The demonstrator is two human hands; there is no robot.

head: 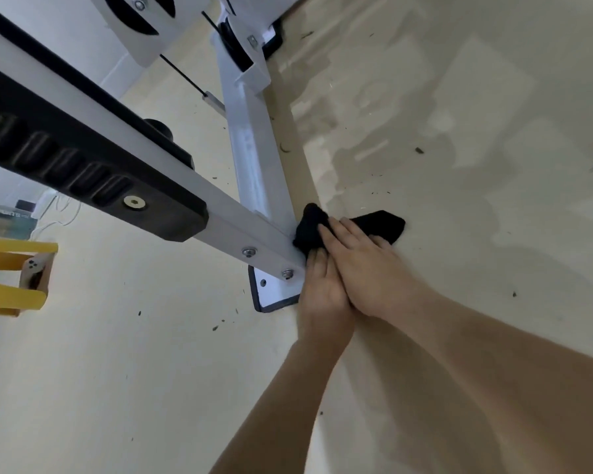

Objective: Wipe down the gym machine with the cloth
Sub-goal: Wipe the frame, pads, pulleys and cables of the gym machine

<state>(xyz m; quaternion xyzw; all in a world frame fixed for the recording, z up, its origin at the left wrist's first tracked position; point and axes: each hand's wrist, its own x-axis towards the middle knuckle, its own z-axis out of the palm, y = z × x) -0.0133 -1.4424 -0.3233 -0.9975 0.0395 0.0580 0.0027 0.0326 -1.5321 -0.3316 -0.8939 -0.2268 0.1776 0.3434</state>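
A white gym machine frame fills the left and top of the view. Its floor beam point(254, 165) meets a slanted white beam point(233, 230) that carries a black ribbed pad point(93, 172). A black cloth point(384, 222) is bunched against that joint, just above the black-edged foot plate point(271, 297). My right hand point(367, 268) lies flat on the cloth with straight fingers. My left hand point(322, 295) sits beside and partly under it, fingers stretched up to the cloth's lower edge; their tips are hidden.
A yellow frame point(11, 268) stands at the left edge. A black cable point(182, 73) and pulley housings point(141, 15) hang above the floor beam. The cream floor point(459, 165) has dark scraps scattered on it and damp-looking patches to the right.
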